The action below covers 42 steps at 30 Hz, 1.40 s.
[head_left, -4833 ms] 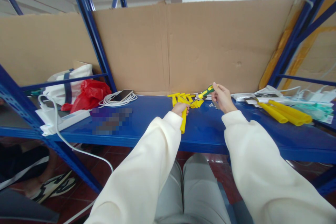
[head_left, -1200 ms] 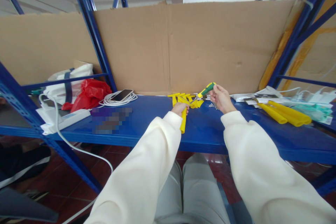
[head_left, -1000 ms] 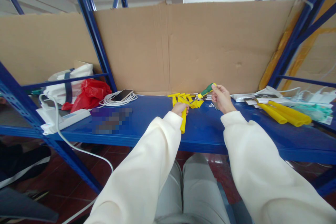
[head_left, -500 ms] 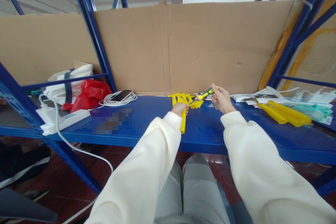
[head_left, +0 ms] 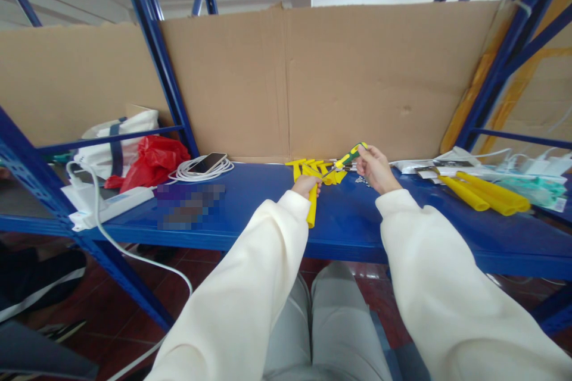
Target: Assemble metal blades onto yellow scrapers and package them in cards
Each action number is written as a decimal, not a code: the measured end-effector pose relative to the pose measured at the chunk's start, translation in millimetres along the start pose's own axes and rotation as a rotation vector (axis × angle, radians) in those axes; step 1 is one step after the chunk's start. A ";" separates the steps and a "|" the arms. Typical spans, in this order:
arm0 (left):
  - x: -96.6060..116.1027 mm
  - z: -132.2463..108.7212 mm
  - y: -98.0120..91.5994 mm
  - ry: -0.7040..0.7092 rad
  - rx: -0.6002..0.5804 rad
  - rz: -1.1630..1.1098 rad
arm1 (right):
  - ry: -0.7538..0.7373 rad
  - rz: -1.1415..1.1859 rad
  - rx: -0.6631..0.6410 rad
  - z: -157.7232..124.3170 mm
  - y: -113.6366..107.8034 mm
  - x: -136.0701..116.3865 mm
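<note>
My left hand (head_left: pixel 306 183) is closed round a yellow plastic bar (head_left: pixel 312 208) that lies on the blue shelf (head_left: pixel 250 202) and points toward me. My right hand (head_left: pixel 374 168) is closed on a screwdriver (head_left: pixel 345 160) with a green and yellow handle. Its tip points down and left at the yellow piece near my left hand. More yellow pieces (head_left: pixel 313 165) lie in a small heap just behind the left hand. Small screws (head_left: pixel 363 180) lie on the shelf under my right hand.
A phone (head_left: pixel 207 162) lies on a coiled white cable. A red bag (head_left: pixel 152 159), a white bag (head_left: pixel 117 138) and a power strip (head_left: pixel 107 205) are at the left. Long yellow bars (head_left: pixel 485 191) and plastic packets (head_left: pixel 531 187) lie at the right. Cardboard (head_left: pixel 348 77) backs the shelf.
Over the frames the screwdriver's handle tips slightly up and down in my right hand. My left hand and the yellow bar stay in place.
</note>
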State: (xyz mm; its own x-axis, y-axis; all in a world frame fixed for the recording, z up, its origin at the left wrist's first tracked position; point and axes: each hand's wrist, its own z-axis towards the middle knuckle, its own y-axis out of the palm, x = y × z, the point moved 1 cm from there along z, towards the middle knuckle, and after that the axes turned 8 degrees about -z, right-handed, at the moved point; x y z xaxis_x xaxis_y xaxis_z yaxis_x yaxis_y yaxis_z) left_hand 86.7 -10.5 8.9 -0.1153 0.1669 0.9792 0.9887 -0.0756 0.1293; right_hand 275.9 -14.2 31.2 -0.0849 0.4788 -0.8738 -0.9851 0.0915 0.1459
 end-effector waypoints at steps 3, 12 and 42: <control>-0.1 -0.3 0.2 0.010 -0.004 -0.002 | 0.001 -0.023 0.017 -0.4 0.1 0.3; 1.2 -2.3 1.4 0.006 0.001 0.013 | 0.035 -0.029 0.027 0.6 0.9 2.1; -0.4 -2.4 4.2 -0.018 -0.003 0.039 | 0.032 -0.072 0.060 -1.7 1.4 3.9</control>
State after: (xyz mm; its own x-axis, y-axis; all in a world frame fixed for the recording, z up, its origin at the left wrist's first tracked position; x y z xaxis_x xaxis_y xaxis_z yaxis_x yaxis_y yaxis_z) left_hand 90.7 -13.2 9.4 -0.0751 0.1816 0.9805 0.9921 -0.0853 0.0918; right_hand 273.9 -13.6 27.2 -0.0201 0.4414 -0.8971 -0.9781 0.1774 0.1092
